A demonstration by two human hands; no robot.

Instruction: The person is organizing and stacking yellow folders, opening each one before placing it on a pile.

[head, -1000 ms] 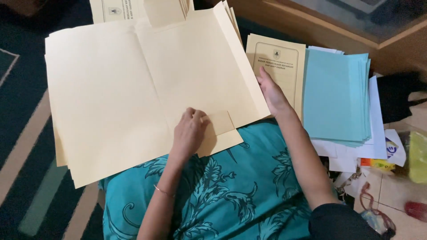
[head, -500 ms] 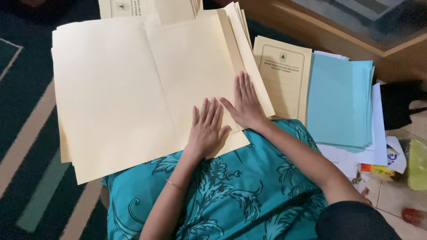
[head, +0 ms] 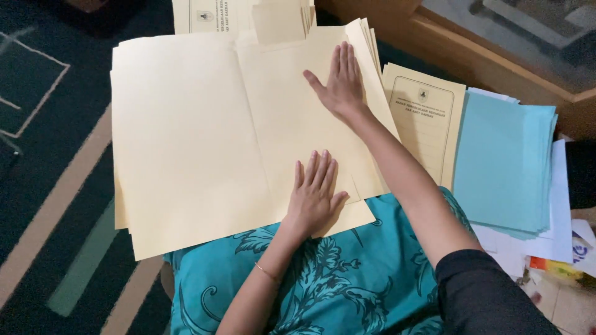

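A large cream paper folder [head: 192,136] lies spread open on my lap, on top of more cream sheets. My left hand [head: 315,195] rests flat on its lower right part, fingers together and pointing away from me, near a folded flap. My right hand [head: 338,84] lies flat on the upper right part of the same folder, fingers stretched out, close to the fanned edges of the sheets beneath. Neither hand grips anything.
A printed cream folder [head: 425,124] lies to the right, beside a stack of light blue paper [head: 506,161] over white sheets. More printed cream folders [head: 242,15] lie at the top. A wooden frame [head: 496,56] runs along the upper right. Dark patterned carpet [head: 49,155] is on the left.
My right hand has slid from the folder's lower right edge up to its upper right part. My left hand opened from curled to flat and stayed low on the folder.
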